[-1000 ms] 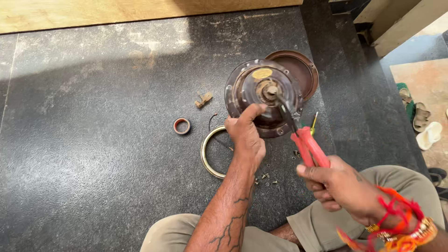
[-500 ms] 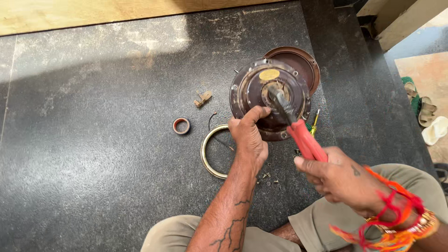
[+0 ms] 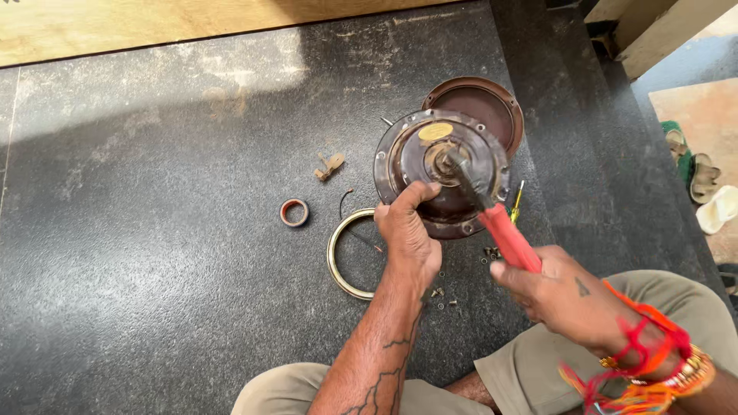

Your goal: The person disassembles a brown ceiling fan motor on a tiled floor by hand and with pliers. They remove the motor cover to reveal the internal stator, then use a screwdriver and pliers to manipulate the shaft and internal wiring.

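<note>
A round brown fan motor housing (image 3: 407, 157) lies on the dark stone floor, with a yellow oval label and a shaft at its centre. My left hand (image 3: 409, 230) grips its near rim, thumb on top. In my right hand (image 3: 557, 292) are red-handled pliers (image 3: 503, 234), their dark jaws set on the central shaft. Red and orange threads and bangles circle my right wrist.
A second brown round cover (image 3: 484, 100) lies behind the housing. A brass ring (image 3: 342, 257), a small copper-coloured ring (image 3: 294, 212), a small tan part (image 3: 330, 165) and several loose screws (image 3: 440, 296) lie on the floor. Sandals (image 3: 703, 180) rest at the right.
The pliers have swung from beside the housing onto its central shaft, and my right hand moved up and left with them. My left hand stays on the rim.
</note>
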